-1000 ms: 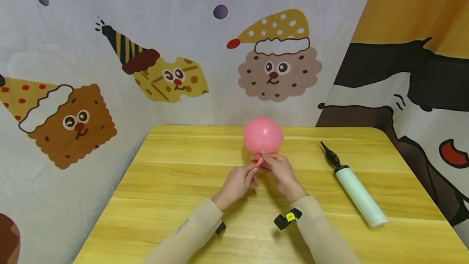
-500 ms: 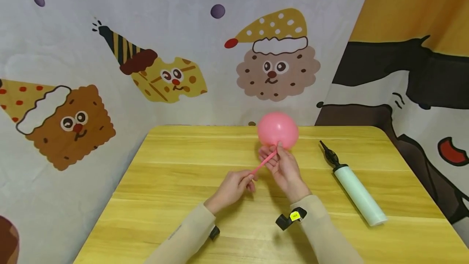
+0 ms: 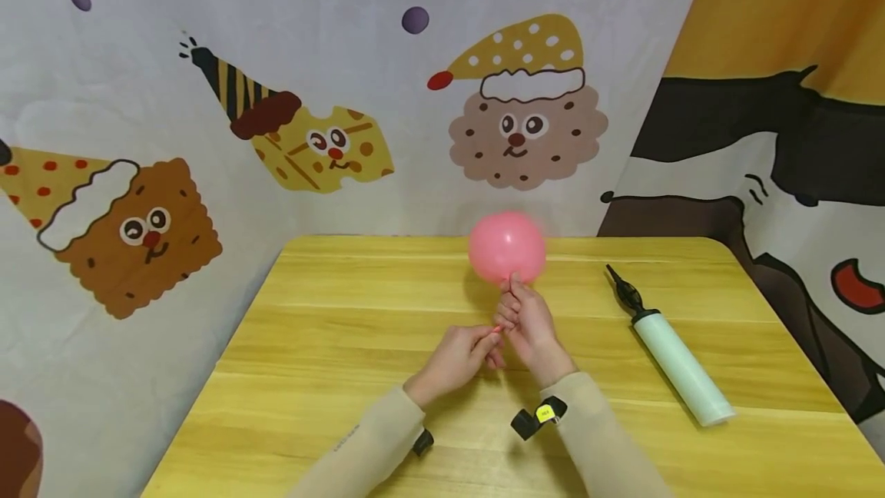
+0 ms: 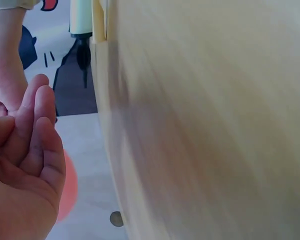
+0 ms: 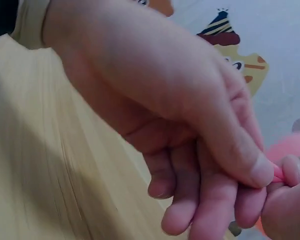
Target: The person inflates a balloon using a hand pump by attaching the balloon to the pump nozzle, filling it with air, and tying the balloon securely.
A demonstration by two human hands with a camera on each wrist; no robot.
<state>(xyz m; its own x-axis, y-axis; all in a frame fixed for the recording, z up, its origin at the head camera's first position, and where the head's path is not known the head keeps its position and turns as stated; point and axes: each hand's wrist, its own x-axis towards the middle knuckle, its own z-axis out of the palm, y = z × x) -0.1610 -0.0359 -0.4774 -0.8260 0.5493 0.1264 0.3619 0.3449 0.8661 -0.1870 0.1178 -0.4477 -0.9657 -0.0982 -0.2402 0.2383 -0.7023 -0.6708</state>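
A round, inflated pink balloon [image 3: 508, 246] is held above the far part of the table, its neck toward the person. My right hand [image 3: 532, 325] grips the neck just under the round body, thumb on top and fingers curled. With thumb and forefinger my left hand [image 3: 452, 360] pinches the neck's end, close beside the right hand's fingers. In the right wrist view, a short pink stretch of the neck [image 5: 278, 172] shows between the left thumb and the right hand. The left hand's other fingers [image 4: 51, 150] extend loosely in the left wrist view.
A pale green hand pump [image 3: 681, 367] with a black nozzle lies on the right of the wooden table [image 3: 332, 375]. Behind and beside the table hangs a cloth [image 3: 346, 21] printed with cartoon biscuits and cheese. Each wrist wears a small black camera.
The neck was drawn out long toward the left hand half a second ago. Now the hands are close together, less neck shows, and the right fingers have curled in. The balloon moved back left.
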